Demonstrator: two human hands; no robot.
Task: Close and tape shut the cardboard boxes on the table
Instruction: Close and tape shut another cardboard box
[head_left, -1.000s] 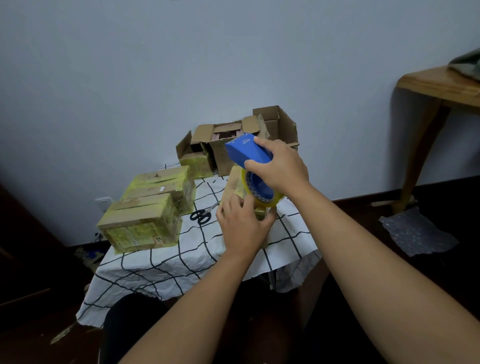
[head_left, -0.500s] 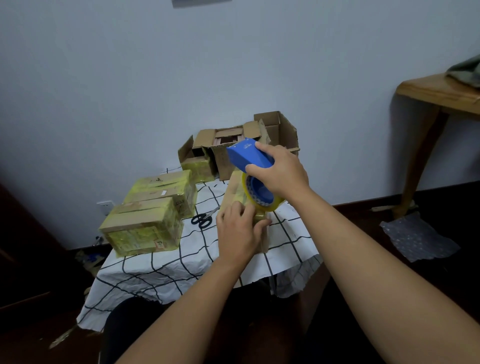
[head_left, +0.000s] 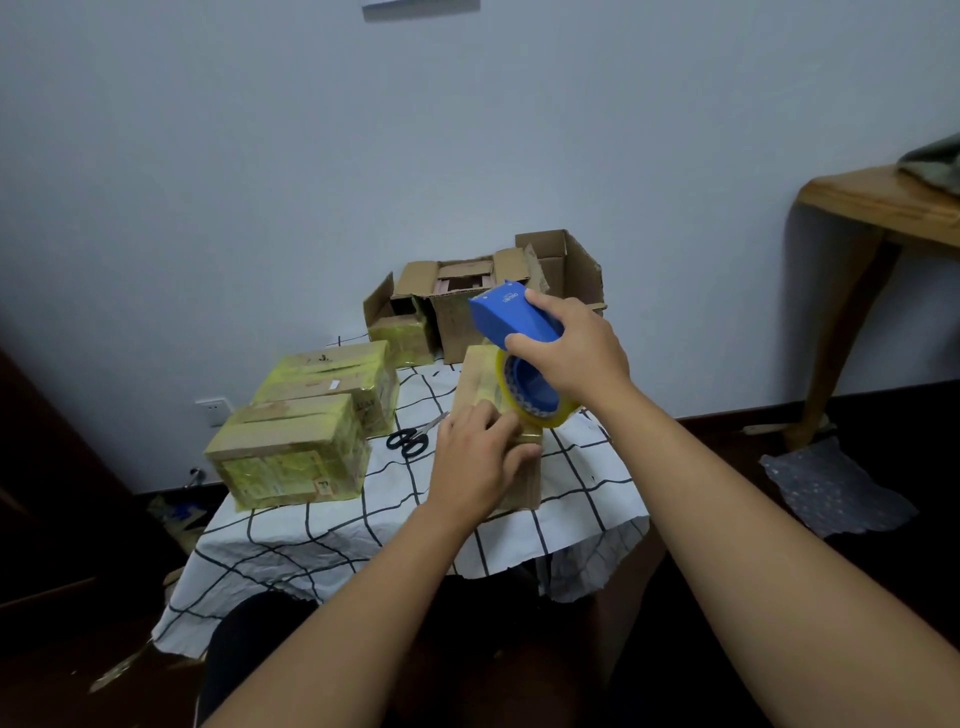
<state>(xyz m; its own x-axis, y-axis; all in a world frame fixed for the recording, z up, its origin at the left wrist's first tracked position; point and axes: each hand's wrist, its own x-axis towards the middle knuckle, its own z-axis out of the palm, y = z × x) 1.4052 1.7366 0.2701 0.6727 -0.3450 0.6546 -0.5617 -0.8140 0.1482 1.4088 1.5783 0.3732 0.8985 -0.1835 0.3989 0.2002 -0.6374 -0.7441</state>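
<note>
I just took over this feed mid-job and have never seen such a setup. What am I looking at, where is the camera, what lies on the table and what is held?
There is no machine here: a person works with two bare hands. The one picture comes from a camera worn on the person's head, looking forward and down.

The right hand grips a blue plastic tape dispenser carrying a roll of clear yellowish tape. The left hand rests on the brown cardboard box being taped, fingers by the tape.

All stand on a small table under a white cloth with black grid lines. To the left sit two cardboard boxes wrapped in yellowish tape, with black-handled scissors beside them. Farther back, by the wall, stand open cardboard boxes with flaps up.
</note>
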